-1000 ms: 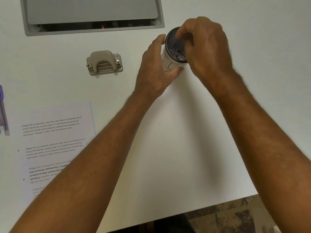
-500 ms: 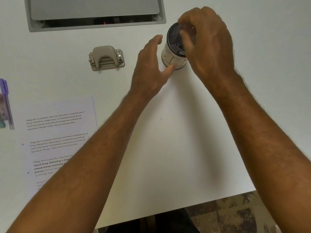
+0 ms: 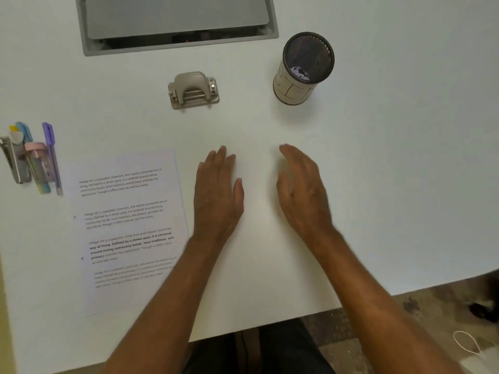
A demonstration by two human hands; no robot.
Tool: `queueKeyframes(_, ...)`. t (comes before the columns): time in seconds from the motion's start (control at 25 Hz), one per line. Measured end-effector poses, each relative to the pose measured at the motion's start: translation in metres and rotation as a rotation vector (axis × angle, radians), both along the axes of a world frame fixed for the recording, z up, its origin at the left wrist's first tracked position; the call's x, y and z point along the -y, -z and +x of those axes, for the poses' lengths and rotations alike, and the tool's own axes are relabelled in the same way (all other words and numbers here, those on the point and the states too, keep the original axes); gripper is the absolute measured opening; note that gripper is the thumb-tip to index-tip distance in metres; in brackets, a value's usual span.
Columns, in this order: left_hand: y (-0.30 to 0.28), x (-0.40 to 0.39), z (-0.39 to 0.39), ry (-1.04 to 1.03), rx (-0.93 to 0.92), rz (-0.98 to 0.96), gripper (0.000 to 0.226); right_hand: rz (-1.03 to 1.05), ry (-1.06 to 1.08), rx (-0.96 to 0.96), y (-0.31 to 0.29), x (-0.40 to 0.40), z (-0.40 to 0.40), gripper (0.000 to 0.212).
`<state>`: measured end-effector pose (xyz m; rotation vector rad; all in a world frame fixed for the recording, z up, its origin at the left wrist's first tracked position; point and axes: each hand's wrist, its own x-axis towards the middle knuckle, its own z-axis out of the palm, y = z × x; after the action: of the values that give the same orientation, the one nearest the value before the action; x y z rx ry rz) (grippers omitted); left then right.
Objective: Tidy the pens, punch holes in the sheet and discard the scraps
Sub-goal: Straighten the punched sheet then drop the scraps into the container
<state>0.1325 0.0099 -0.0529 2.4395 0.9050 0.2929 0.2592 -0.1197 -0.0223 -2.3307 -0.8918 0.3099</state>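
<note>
A mesh cup [image 3: 302,74] stands upright at the back right of the white table, with small paper scraps [image 3: 299,72] inside it. A beige hole punch [image 3: 193,90] sits to its left. The printed sheet [image 3: 127,225] lies flat at the front left, with punched holes along its left edge. Pens and markers [image 3: 43,160] lie side by side at the far left. My left hand [image 3: 216,195] and my right hand [image 3: 302,190] rest flat over the table's middle, fingers apart, holding nothing, well in front of the cup.
A grey recessed cable hatch [image 3: 176,22] fills the back of the table. A metal clip-like item [image 3: 13,163] lies beside the pens. The table's front edge runs just below my forearms, with patterned floor and a white cord [image 3: 467,344] at the lower right.
Both hands have let go of the mesh cup and drawn back toward me to the table's middle. The cup now stands alone and upright.
</note>
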Motion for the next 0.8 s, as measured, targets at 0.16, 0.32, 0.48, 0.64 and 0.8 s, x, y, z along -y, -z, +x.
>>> queueKeyframes(0.16,0.009,0.006,-0.017,0.067,-0.127,0.07,0.053,-0.313,-0.079,0.072,0.031,0.028,-0.043,0.074)
queueKeyframes(0.32,0.012,0.006,-0.019,0.068,-0.133,0.088,0.053,-0.327,-0.063,0.113,0.036,0.013,-0.061,0.076)
queueKeyframes(0.48,0.013,0.003,-0.022,0.081,-0.121,0.082,0.051,-0.249,-0.147,0.081,0.041,-0.02,-0.063,0.064)
queueKeyframes(0.64,0.013,0.002,-0.023,0.071,-0.11,0.111,0.051,0.05,-0.042,-0.216,0.025,-0.023,-0.055,0.061)
queueKeyframes(0.8,0.012,0.003,-0.023,0.065,-0.099,0.112,0.052,-0.073,0.189,-0.073,0.022,0.023,-0.078,0.065)
